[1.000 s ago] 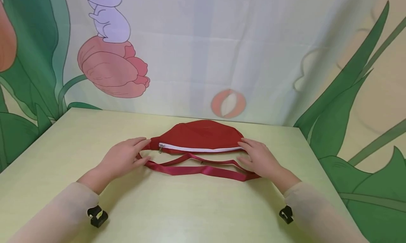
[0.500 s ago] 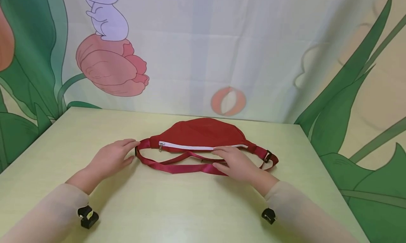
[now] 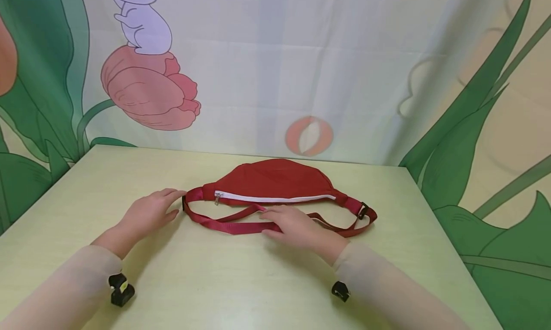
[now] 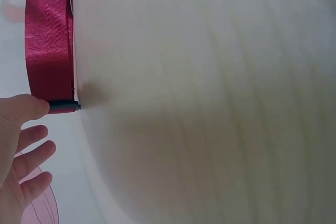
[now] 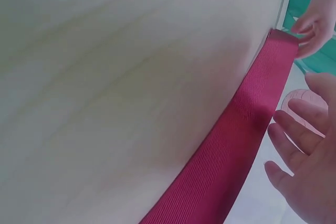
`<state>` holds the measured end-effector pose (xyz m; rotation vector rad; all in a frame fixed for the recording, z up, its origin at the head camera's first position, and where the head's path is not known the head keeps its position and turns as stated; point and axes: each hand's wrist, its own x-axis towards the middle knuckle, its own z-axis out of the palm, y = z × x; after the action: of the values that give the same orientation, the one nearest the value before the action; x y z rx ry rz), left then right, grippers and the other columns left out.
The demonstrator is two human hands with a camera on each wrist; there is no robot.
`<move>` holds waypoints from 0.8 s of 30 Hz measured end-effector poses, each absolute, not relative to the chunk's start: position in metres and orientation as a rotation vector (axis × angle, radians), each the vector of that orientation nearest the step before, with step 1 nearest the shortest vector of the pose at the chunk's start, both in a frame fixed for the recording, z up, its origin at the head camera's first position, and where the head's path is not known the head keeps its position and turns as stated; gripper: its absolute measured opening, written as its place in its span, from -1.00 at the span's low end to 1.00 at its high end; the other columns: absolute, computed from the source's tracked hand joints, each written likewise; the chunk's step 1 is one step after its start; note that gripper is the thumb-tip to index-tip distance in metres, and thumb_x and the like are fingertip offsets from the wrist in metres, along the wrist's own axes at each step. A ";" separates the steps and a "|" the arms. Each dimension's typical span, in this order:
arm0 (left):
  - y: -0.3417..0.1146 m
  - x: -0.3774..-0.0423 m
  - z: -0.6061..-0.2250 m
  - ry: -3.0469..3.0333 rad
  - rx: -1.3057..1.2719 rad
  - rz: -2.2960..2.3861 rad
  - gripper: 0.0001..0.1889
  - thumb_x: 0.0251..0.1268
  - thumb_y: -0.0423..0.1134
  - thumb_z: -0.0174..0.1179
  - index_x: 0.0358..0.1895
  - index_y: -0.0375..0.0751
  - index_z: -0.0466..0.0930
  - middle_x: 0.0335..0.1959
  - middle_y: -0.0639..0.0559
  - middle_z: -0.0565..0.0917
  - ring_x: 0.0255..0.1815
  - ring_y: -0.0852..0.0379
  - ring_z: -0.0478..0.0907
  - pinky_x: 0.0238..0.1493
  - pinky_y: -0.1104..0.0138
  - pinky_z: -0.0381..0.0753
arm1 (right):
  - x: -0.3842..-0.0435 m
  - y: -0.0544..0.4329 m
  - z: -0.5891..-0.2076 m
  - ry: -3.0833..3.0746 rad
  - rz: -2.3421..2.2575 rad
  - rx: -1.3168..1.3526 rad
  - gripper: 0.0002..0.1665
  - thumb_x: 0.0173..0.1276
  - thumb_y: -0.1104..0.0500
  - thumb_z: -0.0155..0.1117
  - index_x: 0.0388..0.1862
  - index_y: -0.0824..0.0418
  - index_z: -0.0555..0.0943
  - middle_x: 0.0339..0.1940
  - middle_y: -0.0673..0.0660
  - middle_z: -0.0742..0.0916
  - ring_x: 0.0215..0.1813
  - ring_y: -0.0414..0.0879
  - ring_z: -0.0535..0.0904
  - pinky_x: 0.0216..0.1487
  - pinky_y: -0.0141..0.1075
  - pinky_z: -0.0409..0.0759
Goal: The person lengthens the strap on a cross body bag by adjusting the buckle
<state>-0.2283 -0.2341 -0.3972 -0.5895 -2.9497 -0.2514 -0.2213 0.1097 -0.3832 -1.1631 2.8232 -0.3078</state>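
A red waist bag [image 3: 275, 179] lies on the table with its white zipper [image 3: 267, 199] toward me. Its strap [image 3: 215, 225] forms a loop in front of the bag. My left hand [image 3: 148, 215] is at the loop's left end, fingers loosely extended. In the left wrist view one fingertip meets the dark strap slider [image 4: 64, 107]; whether it presses is unclear. My right hand [image 3: 297, 227] hovers over or rests on the middle of the strap. In the right wrist view its fingers are spread beside the red strap [image 5: 231, 145], not curled round it.
A black buckle [image 3: 363, 210] sits at the strap's right end. The pale table [image 3: 241, 282] ends at a printed curtain [image 3: 357, 71] behind the bag. Black wrist devices [image 3: 122, 291] hang under both sleeves.
My right hand has left the bag's right end and moved left to the strap's middle, uncovering the buckle. My left hand has shifted slightly left, off the bag's corner, to the loop's end.
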 end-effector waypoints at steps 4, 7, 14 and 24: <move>-0.234 -0.231 -0.399 -2.958 -0.599 -0.276 -0.50 0.11 -0.34 0.31 0.17 -0.26 0.46 0.04 -0.24 0.56 0.04 -0.20 0.51 -0.08 -0.02 0.54 | -0.222 0.099 -0.383 2.791 -0.295 -1.210 -0.50 0.33 -0.01 0.20 0.20 0.15 0.51 0.19 0.08 0.56 0.27 -0.02 0.39 0.27 -0.18 0.31; -0.234 -0.233 -0.400 -2.946 -0.621 -0.299 -0.57 0.11 -0.37 0.31 0.11 -0.25 0.52 -0.05 -0.19 0.60 -0.04 -0.14 0.55 -0.14 0.03 0.57 | -0.221 0.091 -0.383 2.762 -0.283 -1.243 -0.51 0.33 -0.01 0.19 0.20 0.14 0.51 0.16 0.05 0.58 0.26 -0.05 0.40 0.27 -0.22 0.30; -0.228 -0.234 -0.396 -2.945 -0.679 -0.390 -0.76 0.08 -0.41 0.32 -0.14 -0.21 0.62 -0.33 0.04 0.62 -0.31 0.07 0.54 -0.22 0.14 0.60 | -0.218 0.076 -0.383 2.718 -0.274 -1.269 -0.47 0.34 -0.03 0.18 0.24 0.12 0.46 0.19 0.03 0.53 0.24 -0.11 0.39 0.26 -0.28 0.31; -0.204 -0.231 -0.383 -2.867 -0.830 -0.601 -0.91 0.11 -0.42 0.29 -0.31 -0.24 0.61 -0.44 0.12 0.55 -0.43 0.18 0.44 -0.33 0.29 0.54 | -0.214 0.058 -0.380 2.737 -0.305 -1.274 -0.46 0.34 -0.08 0.17 0.24 0.10 0.46 0.19 -0.01 0.54 0.22 -0.16 0.40 0.21 -0.32 0.35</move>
<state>-0.2306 -0.2042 -0.3828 -0.8304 -2.8673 -0.6007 -0.2139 0.0584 -0.3797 -1.2736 2.7367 -0.3047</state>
